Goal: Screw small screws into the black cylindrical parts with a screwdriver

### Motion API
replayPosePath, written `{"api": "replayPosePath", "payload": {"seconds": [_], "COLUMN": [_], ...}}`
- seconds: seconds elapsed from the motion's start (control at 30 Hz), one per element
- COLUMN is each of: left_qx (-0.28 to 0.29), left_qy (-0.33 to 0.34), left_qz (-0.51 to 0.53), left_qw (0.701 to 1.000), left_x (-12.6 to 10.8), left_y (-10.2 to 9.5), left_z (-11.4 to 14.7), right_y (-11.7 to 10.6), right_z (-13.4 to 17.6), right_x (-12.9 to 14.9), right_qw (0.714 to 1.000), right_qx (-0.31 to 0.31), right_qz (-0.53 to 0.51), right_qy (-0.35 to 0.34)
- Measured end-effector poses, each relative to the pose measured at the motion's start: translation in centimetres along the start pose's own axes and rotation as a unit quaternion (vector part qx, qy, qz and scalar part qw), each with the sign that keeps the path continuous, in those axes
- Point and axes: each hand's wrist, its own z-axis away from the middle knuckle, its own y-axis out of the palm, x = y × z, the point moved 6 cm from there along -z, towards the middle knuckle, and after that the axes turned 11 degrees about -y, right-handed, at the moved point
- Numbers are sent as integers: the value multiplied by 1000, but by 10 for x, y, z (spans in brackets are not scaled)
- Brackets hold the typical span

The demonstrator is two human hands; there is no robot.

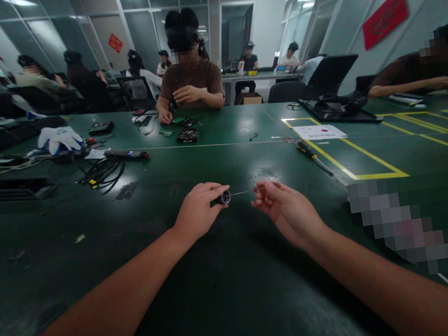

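My left hand (pixel 197 212) is closed round a small dark cylinder (pixel 225 196), pinched between thumb and fingers with its round, pale-rimmed end showing. A thin, light, straight piece like a wire or slim rod (pixel 241 192) runs from that end towards my right hand (pixel 290 206). The right fingertips are drawn together at the far end of this thin piece. Its exact kind is too small to tell. Both hands are held over the green table (pixel 221 302).
A yellow-black screwdriver (pixel 314 157) and a white paper (pixel 319 132) lie right, by yellow tape (pixel 379 174). Left are coiled black cables (pixel 102 174), a dark pen-like tool (pixel 127 154) and white-blue gloves (pixel 59 140). A co-worker (pixel 189 81) sits opposite, near a black device (pixel 187 134).
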Motion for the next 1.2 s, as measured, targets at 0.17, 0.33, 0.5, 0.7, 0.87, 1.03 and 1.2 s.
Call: {"api": "replayPosePath", "payload": {"seconds": [0.17,0.33,0.5,0.7,0.87,1.03,1.2], "left_qx": [-16,-19,-12,-11,-4,-6,-2], "left_qy": [-8,-5,-6,-16,-21,-14,-12], "left_qz": [-2,-4,1,1,-1,2,0], "left_qw": [1000,1000,1000,1000,1000,1000,1000], "left_x": [3,1,0,4,3,3,4], "left_y": [-2,-3,-1,-1,-3,-1,0], "left_z": [-2,-2,-1,-1,-2,0,0], "right_y": [-10,-4,2,7,9,10,15], "right_z": [-11,-5,1,6,9,9,15], "right_x": [-2,4,7,18,24,25,27], "right_qw": [998,999,995,977,967,963,959], "right_qx": [-15,-1,14,71,82,73,85], "right_qz": [-51,-10,40,150,179,191,202], "right_qy": [27,-45,-92,-136,-159,-175,-181]}}
